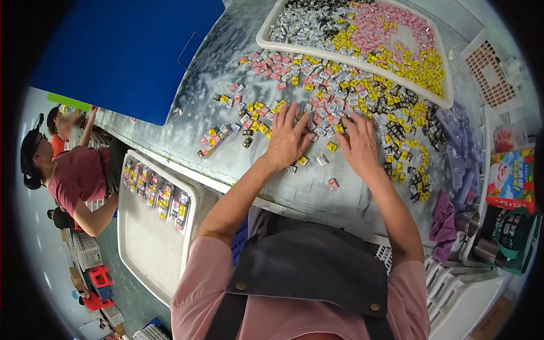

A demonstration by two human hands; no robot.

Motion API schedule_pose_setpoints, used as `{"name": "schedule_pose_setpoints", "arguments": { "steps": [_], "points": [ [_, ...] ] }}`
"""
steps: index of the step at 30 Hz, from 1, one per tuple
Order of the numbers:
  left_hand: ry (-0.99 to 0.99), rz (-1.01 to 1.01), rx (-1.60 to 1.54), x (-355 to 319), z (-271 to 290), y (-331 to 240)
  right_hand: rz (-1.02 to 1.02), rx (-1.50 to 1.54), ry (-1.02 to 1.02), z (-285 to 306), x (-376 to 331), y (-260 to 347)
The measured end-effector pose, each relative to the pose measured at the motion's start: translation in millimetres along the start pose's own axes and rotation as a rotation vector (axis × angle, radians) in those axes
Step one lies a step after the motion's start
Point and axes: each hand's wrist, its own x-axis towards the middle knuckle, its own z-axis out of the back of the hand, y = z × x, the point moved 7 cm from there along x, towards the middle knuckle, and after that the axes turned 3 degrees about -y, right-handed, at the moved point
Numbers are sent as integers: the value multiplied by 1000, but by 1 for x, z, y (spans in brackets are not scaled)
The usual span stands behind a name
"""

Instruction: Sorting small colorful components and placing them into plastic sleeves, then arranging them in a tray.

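Resting among the small packets (328, 106), your left hand (289, 140) and right hand (361, 146) have fingers spread, with no grip visible. Packets lie between and beyond your fingertips on the table (300, 194), long axes mixed; one yellow packet (331, 147) sits nearer the right hand.

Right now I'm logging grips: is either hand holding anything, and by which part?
No hold shows: the left hand and right hand are palm down among small pieces; anything underneath cannot be told.
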Motion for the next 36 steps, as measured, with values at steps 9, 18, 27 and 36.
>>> {"name": "schedule_pose_setpoints", "arguments": {
  "steps": [9, 18, 27, 36],
  "points": [
    [179, -217, -281, -76, 24, -86, -170, 188, 332, 5, -84, 21],
    [90, -106, -317, -87, 12, -97, -217, 144, 382, 2, -63, 18],
    [87, -58, -97, -67, 15, -57, -152, 239, -7, -27, -39, -13],
    [-30, 71, 26, -6, -23, -26, -265, -233, -221, 47, -35, -56]
  ]
}}
